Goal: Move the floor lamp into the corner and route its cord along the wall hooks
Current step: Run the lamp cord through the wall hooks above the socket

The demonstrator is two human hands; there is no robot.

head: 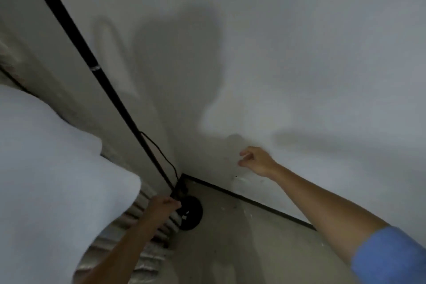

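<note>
The floor lamp's thin black pole rises from the room corner toward the top left. Its round black base rests on the floor in that corner. A black cord loops off the lower pole and drops to the base. My left hand is closed around the bottom of the pole or the cord just above the base; blur hides which. My right hand hovers at the white wall low down, fingers curled and apart, holding nothing. No wall hook is clearly visible.
A white pillow or bedding fills the left, over a striped mattress edge close to the lamp base. A dark baseboard runs along the right wall. The beige floor lies between the bed and the wall.
</note>
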